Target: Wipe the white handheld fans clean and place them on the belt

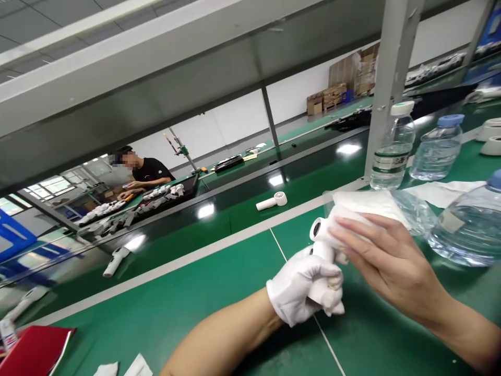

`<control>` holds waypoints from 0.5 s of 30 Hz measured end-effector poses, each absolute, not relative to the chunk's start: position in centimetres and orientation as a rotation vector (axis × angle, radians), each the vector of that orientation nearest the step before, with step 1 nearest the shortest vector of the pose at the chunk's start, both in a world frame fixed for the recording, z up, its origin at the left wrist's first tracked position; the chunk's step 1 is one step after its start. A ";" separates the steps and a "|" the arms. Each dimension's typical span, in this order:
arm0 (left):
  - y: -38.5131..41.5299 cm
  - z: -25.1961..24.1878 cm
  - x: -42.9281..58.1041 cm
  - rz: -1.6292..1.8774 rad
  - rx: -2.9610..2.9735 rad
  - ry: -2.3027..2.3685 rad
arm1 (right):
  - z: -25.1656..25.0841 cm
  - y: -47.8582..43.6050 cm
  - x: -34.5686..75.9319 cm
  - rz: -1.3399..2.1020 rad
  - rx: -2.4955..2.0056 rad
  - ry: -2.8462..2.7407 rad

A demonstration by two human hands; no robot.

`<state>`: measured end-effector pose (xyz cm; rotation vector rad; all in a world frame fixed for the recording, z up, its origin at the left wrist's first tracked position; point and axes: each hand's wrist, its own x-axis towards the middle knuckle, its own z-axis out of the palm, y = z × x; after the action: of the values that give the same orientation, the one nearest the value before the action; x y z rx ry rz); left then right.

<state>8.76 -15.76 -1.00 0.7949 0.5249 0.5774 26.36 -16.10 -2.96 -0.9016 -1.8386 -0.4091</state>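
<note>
My left hand [303,284], in a white glove, is wrapped round the handle of a white handheld fan [317,230]. The fan's round head tilts upward above the glove, with a dark opening facing left. My bare right hand [385,253] presses a white wipe [348,216] against the right side of the fan head. Its fingers are closed over the wipe and stretch toward the fan. The fan's far side and most of its handle are hidden by the glove and wipe.
Water bottles [391,149] stand at right beside a plastic packet of wipes [415,211]. Another white handheld fan [272,201] lies on the dark green conveyor belt [230,222]. A red folder [37,350] is at lower left. Across the belt, a person [151,169] works beside trays of fans.
</note>
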 end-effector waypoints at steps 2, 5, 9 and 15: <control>-16.0 -0.9 8.9 0.574 0.843 0.534 | -2.8 -16.0 26.5 -0.320 -0.934 -1.787; -16.1 -0.8 8.9 0.583 0.845 0.555 | -2.7 -16.1 26.6 -0.334 -0.885 -1.813; -15.9 -0.6 8.8 0.605 0.946 0.589 | -2.7 -16.6 26.2 -0.399 -0.829 -1.875; -15.6 -0.8 8.4 0.549 1.517 0.940 | -2.8 -16.3 26.5 0.024 -0.995 -1.696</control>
<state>8.41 -15.58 -0.81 1.5166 0.9396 0.5486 26.52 -16.30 -2.84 -0.9954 -1.6961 0.0243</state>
